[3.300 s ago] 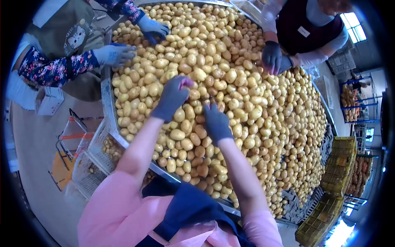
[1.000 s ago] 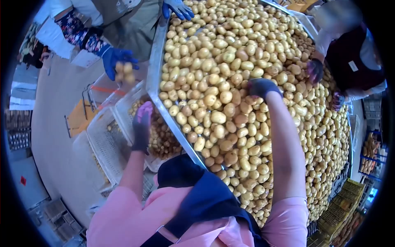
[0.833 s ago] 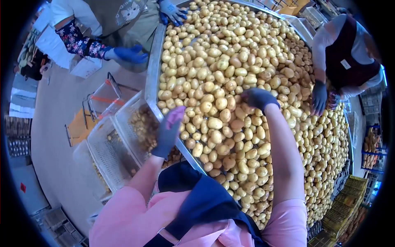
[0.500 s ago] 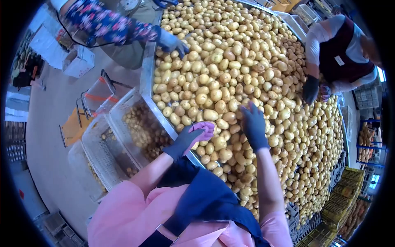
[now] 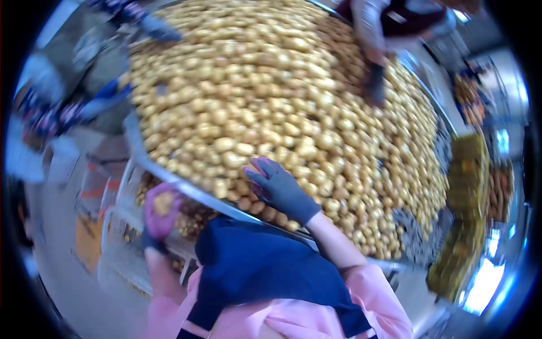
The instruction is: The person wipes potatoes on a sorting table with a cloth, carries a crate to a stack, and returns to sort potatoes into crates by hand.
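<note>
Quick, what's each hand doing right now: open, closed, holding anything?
Left hand: grip cupped around a potato.
Right hand: open, resting on the potato pile, nothing visibly held.

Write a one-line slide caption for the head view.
Gloved left hand holds a potato above a crate; right hand rests on the potato pile.

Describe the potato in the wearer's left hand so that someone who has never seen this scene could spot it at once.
Start at the big metal-rimmed table heaped with potatoes, then drop off its near edge to the white crate beside it. Over that crate the left hand is cupped palm up with one potato in it. It alone lies on a pink glove, apart from the heap.
</note>
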Motion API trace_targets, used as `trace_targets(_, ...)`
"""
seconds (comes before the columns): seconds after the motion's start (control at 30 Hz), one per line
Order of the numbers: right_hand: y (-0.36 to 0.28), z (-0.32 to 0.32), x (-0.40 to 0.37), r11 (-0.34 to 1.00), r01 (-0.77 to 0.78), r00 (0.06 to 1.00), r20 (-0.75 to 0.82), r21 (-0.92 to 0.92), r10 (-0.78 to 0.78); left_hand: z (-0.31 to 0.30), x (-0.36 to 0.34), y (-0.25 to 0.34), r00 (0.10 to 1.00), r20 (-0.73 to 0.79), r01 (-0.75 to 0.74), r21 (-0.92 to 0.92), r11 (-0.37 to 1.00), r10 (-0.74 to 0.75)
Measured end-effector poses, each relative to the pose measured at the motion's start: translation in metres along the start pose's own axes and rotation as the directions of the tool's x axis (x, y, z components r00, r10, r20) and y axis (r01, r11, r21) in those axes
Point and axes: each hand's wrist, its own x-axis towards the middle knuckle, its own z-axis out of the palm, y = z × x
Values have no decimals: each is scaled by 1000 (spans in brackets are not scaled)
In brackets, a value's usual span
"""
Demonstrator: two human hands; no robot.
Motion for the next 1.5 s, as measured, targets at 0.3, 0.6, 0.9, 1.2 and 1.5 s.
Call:
trace_targets(0.3, 14, -36, -126, 894, -447, 840, -351, -15, 414, 71, 70, -24, 976, 61, -180, 772, 610, 210)
trace_targets(0.6, 13, -45, -194, 577, -801, 576, -463, -158, 673, 173, 158, -9, 903, 361, -419, 857, 299, 233)
trace_targets(0.9, 48, -85, -147, 491, -860, 386, -452, 138, 804, 247, 169, 47, 677, 442, -734, 355, 579, 588)
trace_targets(1.2, 159, -65, -68, 460, -831, 555, -397, -314, 731, 211, 103, 49, 767, 637, 28, 82, 996, -74)
trace_targets(1.5, -14, -62, -47, 916, -119, 926, -289, 384, 241, 159, 62, 63, 602, 792, 796, -583, 165, -106)
